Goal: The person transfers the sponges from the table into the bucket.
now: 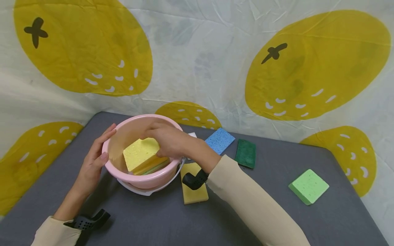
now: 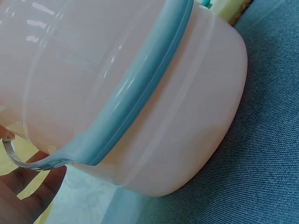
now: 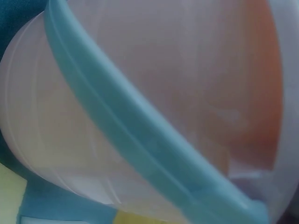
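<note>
A pink bucket (image 1: 143,179) stands on the grey table, its pale handle (image 1: 149,193) hanging down at the front. My left hand (image 1: 95,157) holds its left side by the rim. In the left wrist view, fingers of the left hand (image 2: 28,191) show beside the bucket wall (image 2: 187,116). My right hand (image 1: 167,138) reaches inside the bucket and grips a thick yellow sponge (image 1: 141,153); some of its fingertips are hidden behind the sponge. Below that sponge, a green edge shows. The right wrist view holds mostly the bucket wall (image 3: 154,60) and handle (image 3: 117,102).
Right of the bucket lie a flat yellow sponge (image 1: 195,196), partly under the right wrist, a blue sponge (image 1: 220,140) and a dark green scouring pad (image 1: 246,153). A light green sponge (image 1: 311,186) lies farther right. A white item (image 1: 192,135) peeks out behind the right forearm.
</note>
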The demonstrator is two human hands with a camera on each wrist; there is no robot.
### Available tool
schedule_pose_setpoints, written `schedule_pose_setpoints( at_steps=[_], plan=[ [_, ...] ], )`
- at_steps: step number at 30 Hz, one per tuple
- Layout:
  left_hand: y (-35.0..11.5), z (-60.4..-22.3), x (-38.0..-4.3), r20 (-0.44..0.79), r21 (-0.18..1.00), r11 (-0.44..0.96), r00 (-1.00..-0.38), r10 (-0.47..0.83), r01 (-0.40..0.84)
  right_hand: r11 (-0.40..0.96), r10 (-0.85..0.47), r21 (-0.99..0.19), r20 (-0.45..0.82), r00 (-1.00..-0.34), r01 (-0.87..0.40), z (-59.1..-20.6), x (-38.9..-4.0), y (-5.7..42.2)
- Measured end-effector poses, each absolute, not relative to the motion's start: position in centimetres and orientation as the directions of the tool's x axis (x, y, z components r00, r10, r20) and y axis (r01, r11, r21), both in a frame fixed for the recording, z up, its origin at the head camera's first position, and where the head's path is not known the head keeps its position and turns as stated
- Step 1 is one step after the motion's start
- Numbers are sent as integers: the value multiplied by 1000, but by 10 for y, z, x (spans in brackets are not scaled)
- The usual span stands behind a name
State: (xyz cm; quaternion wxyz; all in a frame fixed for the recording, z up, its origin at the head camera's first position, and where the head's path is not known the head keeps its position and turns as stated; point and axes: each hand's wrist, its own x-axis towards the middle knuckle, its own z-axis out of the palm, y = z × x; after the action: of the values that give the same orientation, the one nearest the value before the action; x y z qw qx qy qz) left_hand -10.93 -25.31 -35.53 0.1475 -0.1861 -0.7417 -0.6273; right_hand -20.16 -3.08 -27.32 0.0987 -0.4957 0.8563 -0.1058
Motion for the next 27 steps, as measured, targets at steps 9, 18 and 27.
schedule_pose_setpoints(
  at_steps=[9, 18, 27],
  plan=[
    [-254, -356, -111, 458, 874, 136, -884, 89, 466, 497, -865, -257, -74, -496, -829, -271, -201, -29],
    [-254, -358, -111, 477, 863, 140, -874, 91, 486, 481, -869, -296, -35, -494, -825, -270, -203, -26],
    [-256, -360, -111, 492, 860, 105, -866, 91, 499, 474, -852, -368, 36, -522, -800, -267, -202, -10]
  ],
)
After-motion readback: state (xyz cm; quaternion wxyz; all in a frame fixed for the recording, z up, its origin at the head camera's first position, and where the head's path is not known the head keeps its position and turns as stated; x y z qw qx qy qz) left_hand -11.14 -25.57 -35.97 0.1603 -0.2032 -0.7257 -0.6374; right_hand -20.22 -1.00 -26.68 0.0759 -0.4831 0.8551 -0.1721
